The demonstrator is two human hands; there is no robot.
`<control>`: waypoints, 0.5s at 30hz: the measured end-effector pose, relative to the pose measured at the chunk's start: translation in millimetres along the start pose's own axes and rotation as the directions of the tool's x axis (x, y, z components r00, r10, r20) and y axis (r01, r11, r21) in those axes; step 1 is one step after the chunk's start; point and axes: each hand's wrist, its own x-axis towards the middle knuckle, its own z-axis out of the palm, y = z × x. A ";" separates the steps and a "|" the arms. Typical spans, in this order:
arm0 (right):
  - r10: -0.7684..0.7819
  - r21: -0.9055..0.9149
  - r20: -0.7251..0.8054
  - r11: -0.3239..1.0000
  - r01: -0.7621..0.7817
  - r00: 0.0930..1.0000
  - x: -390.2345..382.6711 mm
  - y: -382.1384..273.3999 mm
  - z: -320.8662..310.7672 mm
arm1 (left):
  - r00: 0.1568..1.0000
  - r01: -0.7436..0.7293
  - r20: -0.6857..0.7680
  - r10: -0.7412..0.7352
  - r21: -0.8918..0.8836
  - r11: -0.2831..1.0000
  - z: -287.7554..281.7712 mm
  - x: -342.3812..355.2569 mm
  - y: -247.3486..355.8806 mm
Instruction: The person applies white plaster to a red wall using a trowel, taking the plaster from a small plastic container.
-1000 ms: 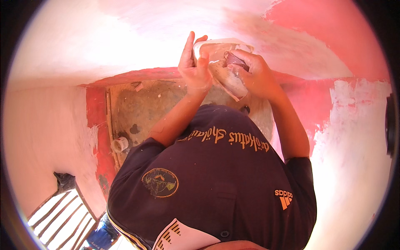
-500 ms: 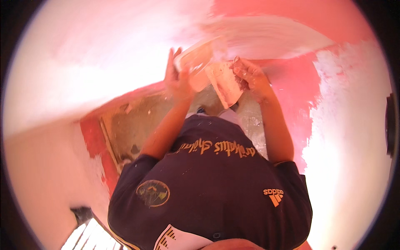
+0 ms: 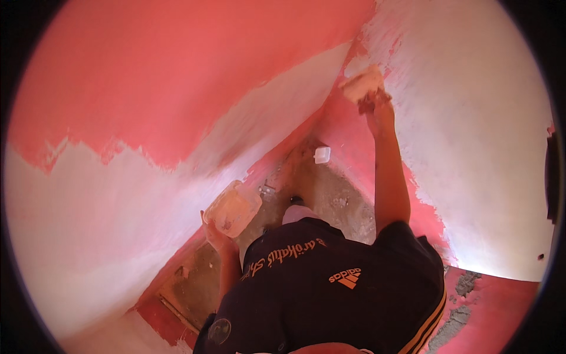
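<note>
My left hand [image 3: 218,236] is wrapped round the edge of a clear plastic tub [image 3: 237,207] with whitish filler smeared inside. At the far right, my right arm is stretched out and my right hand [image 3: 379,107] grips a broad, flat putty knife [image 3: 361,87]. The blade is pale with filler and lies at the corner where the two walls meet. It looks close against the wall, though contact is hard to tell. Dark smears cover my right fingers.
A red-and-white coated wall [image 3: 147,100] rises on the left, another wall [image 3: 471,130] on the right. Below, a small white container [image 3: 322,154] stands on the dirty floor [image 3: 339,197] near the corner. Grey rough patches [image 3: 451,330] mark the red surface at lower right.
My right hand has carried the putty knife from the tub up to the wall corner. My left hand has lowered the tub toward my body. My view has turned.
</note>
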 end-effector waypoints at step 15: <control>-0.718 -0.791 -0.047 0.452 0.413 0.694 236.7 50.0 52.4 | 0.988 -0.060 -0.130 0.087 0.197 0.979 78.8 -13.1 -20.6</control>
